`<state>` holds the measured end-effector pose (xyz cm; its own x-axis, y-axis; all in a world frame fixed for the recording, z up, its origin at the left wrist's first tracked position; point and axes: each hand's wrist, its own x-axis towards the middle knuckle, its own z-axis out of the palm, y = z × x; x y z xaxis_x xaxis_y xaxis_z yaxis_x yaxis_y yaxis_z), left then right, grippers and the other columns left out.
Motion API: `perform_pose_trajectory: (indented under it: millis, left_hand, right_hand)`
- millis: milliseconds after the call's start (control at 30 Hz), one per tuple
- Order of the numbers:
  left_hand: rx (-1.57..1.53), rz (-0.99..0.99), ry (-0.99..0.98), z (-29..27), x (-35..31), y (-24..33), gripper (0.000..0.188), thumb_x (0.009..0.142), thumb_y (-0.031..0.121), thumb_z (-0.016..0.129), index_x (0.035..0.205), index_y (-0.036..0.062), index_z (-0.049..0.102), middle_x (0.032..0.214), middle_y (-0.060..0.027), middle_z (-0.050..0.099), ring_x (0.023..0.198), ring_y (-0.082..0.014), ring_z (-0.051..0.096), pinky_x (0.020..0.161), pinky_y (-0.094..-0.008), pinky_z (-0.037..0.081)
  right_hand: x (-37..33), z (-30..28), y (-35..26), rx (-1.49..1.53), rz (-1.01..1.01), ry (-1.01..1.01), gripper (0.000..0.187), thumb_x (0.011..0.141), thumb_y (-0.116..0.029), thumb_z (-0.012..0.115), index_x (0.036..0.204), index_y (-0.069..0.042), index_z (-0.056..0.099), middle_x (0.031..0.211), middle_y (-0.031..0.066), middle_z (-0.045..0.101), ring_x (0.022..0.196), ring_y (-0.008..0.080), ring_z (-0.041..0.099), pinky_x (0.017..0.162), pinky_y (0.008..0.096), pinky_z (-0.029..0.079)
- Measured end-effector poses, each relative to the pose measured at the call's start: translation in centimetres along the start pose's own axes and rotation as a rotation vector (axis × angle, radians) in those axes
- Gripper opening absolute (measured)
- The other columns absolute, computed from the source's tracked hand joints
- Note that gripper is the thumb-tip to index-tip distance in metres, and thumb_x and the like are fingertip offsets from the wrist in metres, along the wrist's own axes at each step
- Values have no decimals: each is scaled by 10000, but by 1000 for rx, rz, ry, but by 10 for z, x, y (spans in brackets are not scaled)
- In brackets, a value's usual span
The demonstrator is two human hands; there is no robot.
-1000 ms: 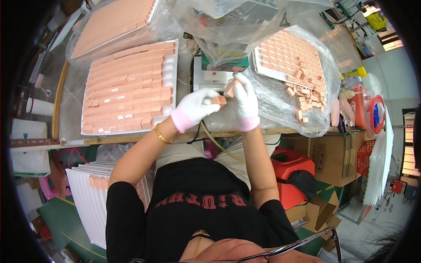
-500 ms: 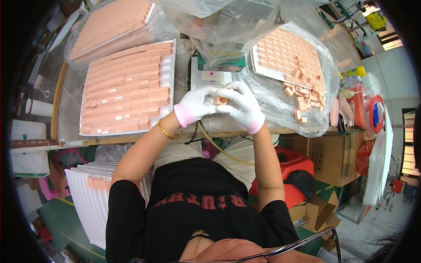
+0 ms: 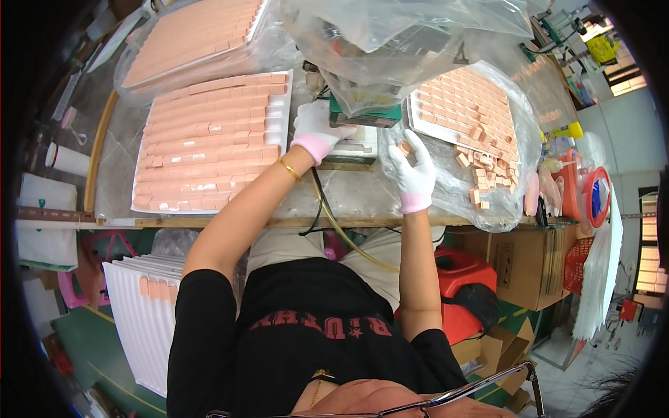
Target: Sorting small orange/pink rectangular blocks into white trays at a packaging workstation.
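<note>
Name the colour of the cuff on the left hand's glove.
The cuff is pink, seen best in the head view.

Peach block (in right hand)

1. T-shirt, black: sole legible mkg. Front carries 1 row of lg. red block caps., running horiz. across chest w/ slight curve. Small star, same colour, sits within row, toward R end, w/ lettering on both sides. Fabric folds distort several chars.

2. Carton, brown cardboard, below table level, R side: dark print on side facing cam.; too small to read at this res.

3. Green box, ctr., partly under plastic sheeting: can't tell whether surface is printed.

4. Yellow item, far R: dark spots, too blurred to ID as txt.
</note>
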<state>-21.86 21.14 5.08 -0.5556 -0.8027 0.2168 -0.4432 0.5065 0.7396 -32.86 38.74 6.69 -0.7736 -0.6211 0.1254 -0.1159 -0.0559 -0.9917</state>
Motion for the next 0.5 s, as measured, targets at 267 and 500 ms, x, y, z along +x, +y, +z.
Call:
perform_pose_trajectory:
  millis: [267,500]
  left_hand:
    - [158,143,-117,-36,-7,-1,459,645,347,746,992,63,648,985,-147,630,940,-334,574,883,-395,453]
    - [685,289,-520,-127,-30,-33,309,718,206,666,1005,92,659,1031,-132,628,985,-327,569,846,-406,477]
  right_hand:
    - [-12,-7,15,98,9,2,529,780,-46,739,1261,16,526,1009,52,609,903,105,558,800,251,481]
    - [-15,-13,15,164,68,-184,421,874,-110,639,1244,37,504,951,49,617,835,91,564,749,230,480]
